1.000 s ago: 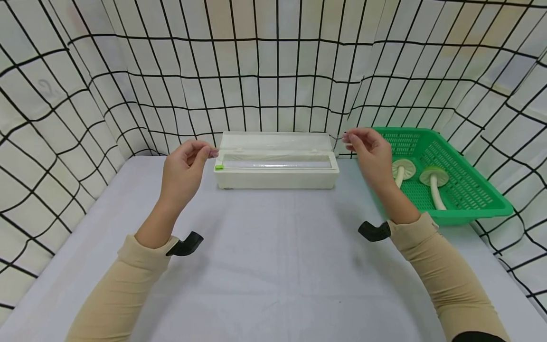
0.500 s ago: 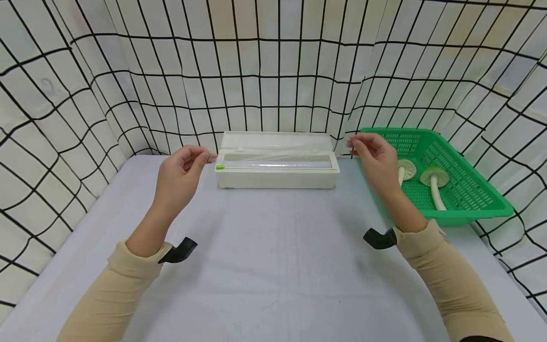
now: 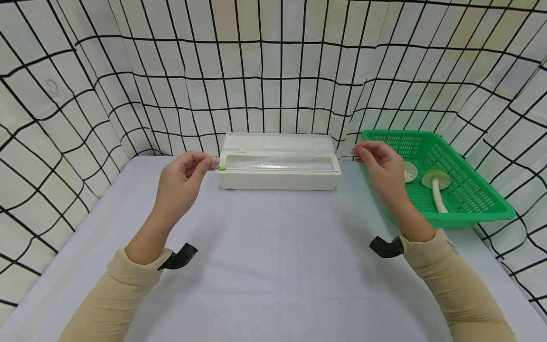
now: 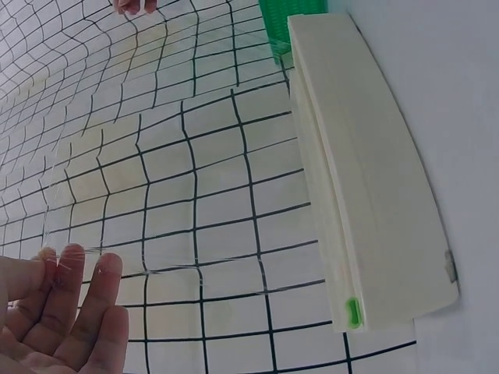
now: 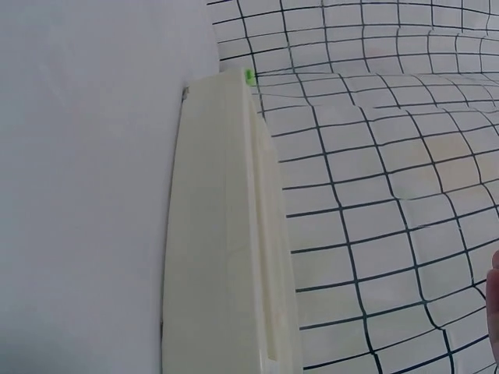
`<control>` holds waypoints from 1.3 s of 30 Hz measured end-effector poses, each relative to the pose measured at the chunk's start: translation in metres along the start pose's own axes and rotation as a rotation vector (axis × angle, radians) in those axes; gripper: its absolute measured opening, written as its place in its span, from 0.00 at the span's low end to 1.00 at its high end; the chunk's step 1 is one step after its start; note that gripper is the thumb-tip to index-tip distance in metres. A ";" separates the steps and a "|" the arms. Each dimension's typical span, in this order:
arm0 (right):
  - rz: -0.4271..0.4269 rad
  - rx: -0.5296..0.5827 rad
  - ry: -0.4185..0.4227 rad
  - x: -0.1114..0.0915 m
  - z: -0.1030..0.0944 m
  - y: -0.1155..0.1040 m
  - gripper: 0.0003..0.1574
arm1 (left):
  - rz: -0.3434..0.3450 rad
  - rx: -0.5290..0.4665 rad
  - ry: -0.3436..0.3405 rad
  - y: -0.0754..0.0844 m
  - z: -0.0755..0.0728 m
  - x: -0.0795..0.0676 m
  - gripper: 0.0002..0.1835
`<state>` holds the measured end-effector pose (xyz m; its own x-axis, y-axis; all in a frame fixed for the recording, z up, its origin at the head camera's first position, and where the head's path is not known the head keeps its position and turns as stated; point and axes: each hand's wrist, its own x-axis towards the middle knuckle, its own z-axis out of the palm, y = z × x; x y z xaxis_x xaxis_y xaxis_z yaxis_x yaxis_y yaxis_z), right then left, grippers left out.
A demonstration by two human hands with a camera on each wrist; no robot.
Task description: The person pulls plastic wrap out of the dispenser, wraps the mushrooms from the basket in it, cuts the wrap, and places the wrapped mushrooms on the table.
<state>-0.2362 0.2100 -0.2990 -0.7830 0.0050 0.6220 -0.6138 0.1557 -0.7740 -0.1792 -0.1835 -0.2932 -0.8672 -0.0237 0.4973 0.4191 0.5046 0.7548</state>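
Observation:
A white cling film dispenser (image 3: 279,180) stands on the table with its lid (image 3: 279,141) raised and the roll (image 3: 278,164) showing through the opening. My left hand (image 3: 178,190) pinches a corner of the clear cling film between thumb and index finger, just beyond the dispenser's left end. Beyond the right end, my right hand (image 3: 384,175) pinches the other corner. In the left wrist view, the transparent cling film (image 4: 168,261) stretches from the left fingertips toward the dispenser. Only a sliver of the right hand (image 5: 493,308) appears in the right wrist view.
A green plastic basket (image 3: 478,190) at the right holds two mushroom-shaped things, one a pale-stemmed mushroom (image 3: 437,185); the right hand partly covers the other. Black wire mesh (image 3: 260,76) over white sheeting encloses the back and sides. A white cloth (image 3: 278,266) covers the table.
Both hands have moved slightly apart and back toward the body, still pinching the film. The dispenser keeps its place, and the view has shifted slightly.

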 end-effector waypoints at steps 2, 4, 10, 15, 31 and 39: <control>0.006 -0.005 -0.011 -0.002 -0.001 -0.001 0.12 | -0.003 -0.003 -0.003 0.000 0.000 -0.002 0.12; 0.007 -0.017 -0.020 -0.003 -0.003 -0.001 0.13 | -0.001 -0.008 -0.005 0.000 0.000 -0.003 0.12; 0.009 -0.021 -0.035 -0.010 -0.008 -0.001 0.12 | 0.027 -0.058 -0.010 0.000 -0.001 -0.007 0.09; -0.016 0.021 -0.056 -0.019 -0.013 0.003 0.09 | 0.025 -0.093 -0.044 -0.001 -0.003 -0.010 0.07; -0.178 0.094 -0.315 -0.043 -0.038 0.020 0.13 | 0.038 -0.185 -0.258 -0.016 -0.019 -0.022 0.06; -0.229 0.050 -0.573 -0.044 -0.050 0.026 0.12 | -0.116 -0.085 -0.434 -0.022 -0.026 -0.024 0.08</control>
<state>-0.2126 0.2633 -0.3406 -0.5517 -0.5566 0.6212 -0.7660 0.0434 -0.6414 -0.1604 -0.2170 -0.3106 -0.9346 0.2968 0.1960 0.3174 0.4472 0.8362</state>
